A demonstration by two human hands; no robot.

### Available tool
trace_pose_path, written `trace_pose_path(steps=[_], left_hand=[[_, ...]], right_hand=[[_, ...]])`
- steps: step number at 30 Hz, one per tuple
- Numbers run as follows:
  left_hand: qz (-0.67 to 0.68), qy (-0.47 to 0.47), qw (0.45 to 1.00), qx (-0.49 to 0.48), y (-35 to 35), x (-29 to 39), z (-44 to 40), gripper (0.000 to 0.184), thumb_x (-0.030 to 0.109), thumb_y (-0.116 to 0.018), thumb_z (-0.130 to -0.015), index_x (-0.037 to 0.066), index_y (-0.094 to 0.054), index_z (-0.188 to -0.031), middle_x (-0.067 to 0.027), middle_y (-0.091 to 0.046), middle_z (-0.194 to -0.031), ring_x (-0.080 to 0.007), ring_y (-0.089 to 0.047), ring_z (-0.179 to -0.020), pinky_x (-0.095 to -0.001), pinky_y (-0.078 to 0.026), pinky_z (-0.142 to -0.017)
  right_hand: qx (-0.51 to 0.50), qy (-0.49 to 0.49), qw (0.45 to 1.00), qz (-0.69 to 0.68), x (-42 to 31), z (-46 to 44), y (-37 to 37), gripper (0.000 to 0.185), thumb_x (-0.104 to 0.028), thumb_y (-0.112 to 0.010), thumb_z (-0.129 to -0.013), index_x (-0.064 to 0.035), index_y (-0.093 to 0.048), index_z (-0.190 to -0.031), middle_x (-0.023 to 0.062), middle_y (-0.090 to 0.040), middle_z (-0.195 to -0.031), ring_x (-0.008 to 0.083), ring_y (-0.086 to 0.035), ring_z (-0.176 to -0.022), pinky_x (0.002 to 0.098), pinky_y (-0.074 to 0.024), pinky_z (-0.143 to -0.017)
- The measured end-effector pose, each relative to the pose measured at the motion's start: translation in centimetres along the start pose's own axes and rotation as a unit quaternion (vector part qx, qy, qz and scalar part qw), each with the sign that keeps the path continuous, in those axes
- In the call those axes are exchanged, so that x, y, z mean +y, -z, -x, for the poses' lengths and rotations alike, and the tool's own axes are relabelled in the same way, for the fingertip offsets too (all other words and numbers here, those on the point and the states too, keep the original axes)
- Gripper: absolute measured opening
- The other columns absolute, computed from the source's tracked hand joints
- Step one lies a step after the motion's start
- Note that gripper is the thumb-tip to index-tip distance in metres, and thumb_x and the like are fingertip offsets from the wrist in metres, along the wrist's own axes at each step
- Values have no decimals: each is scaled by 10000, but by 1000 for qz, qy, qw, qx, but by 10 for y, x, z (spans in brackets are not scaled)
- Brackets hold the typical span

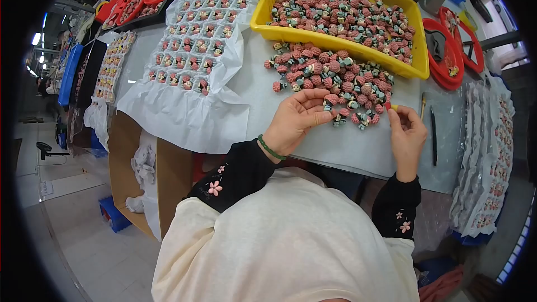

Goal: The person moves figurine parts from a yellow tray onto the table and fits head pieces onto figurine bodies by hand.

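Observation:
My left hand is closed, thumb and fingers pinching a small figurine with a knobbly pink top and a grey-green lower part. To its right, my right hand pinches a small red and yellow thing, too small to make out its kind. Between and beyond both hands lies a loose pile of similar figurines on the white-covered table. Directly behind the pile stands a yellow bin holding many more of them.
A white wrapped tray with rows of figurines lies to the left. Red trays sit at the back right. A black pen-like tool and a thin brush-like stick lie right of my right hand. Stacked filled trays stand far right; a cardboard box stands lower left.

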State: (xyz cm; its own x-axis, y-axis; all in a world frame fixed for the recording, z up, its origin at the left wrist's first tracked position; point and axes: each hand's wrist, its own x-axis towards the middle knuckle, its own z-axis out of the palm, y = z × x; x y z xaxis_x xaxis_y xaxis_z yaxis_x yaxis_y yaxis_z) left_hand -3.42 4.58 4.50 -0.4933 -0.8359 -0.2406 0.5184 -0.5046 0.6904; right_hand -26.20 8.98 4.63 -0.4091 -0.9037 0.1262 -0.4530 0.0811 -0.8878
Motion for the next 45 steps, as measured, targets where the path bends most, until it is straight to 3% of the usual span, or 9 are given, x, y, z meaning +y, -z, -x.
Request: trace_pose_path(steps=[7, 16, 20, 22, 24, 30, 36, 38, 45], left_hand=[[-4, 4, 1000, -3, 2, -3, 0, 409, -95, -606, -734, -22, -463, -1110, -95, -540, -1045, -164, -564, -948, -269, -466, -850], [-26, -1, 1000, -2, 0, -6, 0, 383, -74, -585, -764, -3, -484, -1126, -84, -535, -1097, -180, -567, -956, -281, -461, -855], [-9, 4, 1000, 0, -2, -2, 2, 300, -1, -564, -813, -18, -504, -1106, -106, -556, -1096, -187, -571, -941, -308, -464, -849], [7, 23, 1000, -5, -4, 0, 2, 276, 21, -553, -830, -24, -510, -1099, -112, -563, -1091, -188, -575, -929, -317, -467, -842], [-77, 37, 996, 10, -8, 1, 1, 248, 39, -540, -845, -39, -521, -1080, -124, -576, -1066, -194, -582, -903, -316, -477, -816], [-171, -57, 982, 53, -24, 16, 7, 245, 22, -462, -878, -90, -496, -1094, -166, -563, -1054, -224, -598, -901, -295, -499, -777], [-415, -224, 878, 81, 23, 6, 24, 238, -25, -489, -848, -27, -528, -1083, -48, -466, -957, -92, -485, -739, -215, -457, -610], [-481, -235, 839, 97, 34, -2, 35, 209, -35, -475, -840, -36, -532, -1040, -69, -453, -974, -93, -470, -734, -203, -452, -598], [-606, -299, 726, 130, 47, -20, 37, 197, -42, -468, -826, -33, -541, -1009, -108, -466, -985, -112, -477, -722, -196, -436, -573]], right_hand=[[115, 30, 980, 157, 9, -15, 17, 159, -85, -624, -776, 34, -590, -875, 51, -557, -668, 104, -508, -549, 234, -435, -540], [130, 146, 937, 289, 39, -32, 24, 216, -157, -621, -785, 22, -581, -899, 112, -568, -778, 199, -536, -555, 306, -452, -566], [191, 205, 920, 275, 16, -24, 14, 224, -171, -623, -798, 31, -597, -890, 81, -568, -670, 136, -471, -522, 276, -422, -533], [127, 46, 979, 150, 7, -15, 13, 215, -180, -591, -833, 33, -602, -862, 81, -548, -610, 112, -444, -510, 268, -401, -513], [112, 100, 980, 129, 11, -11, 8, 224, -186, -566, -855, 34, -601, -838, 61, -505, -548, 84, -405, -491, 254, -359, -471], [97, 84, 990, 61, -9, -21, 30, 201, -167, -594, -833, 31, -597, -866, 28, -495, -617, 49, -403, -532, 220, -316, -457], [161, 93, 982, 10, 11, -96, 83, 209, -121, -620, -808, 20, -597, -960, -24, -547, -734, 26, -424, -585, 175, -357, -518], [158, 84, 981, -69, 21, -141, 99, 218, -110, -622, -802, 28, -597, -969, -15, -567, -757, 24, -456, -600, 180, -384, -535], [109, 66, 991, -25, 48, -306, 113, 234, -141, -615, -798, 41, -598, -944, 4, -573, -717, 39, -500, -602, 175, -371, -498]])
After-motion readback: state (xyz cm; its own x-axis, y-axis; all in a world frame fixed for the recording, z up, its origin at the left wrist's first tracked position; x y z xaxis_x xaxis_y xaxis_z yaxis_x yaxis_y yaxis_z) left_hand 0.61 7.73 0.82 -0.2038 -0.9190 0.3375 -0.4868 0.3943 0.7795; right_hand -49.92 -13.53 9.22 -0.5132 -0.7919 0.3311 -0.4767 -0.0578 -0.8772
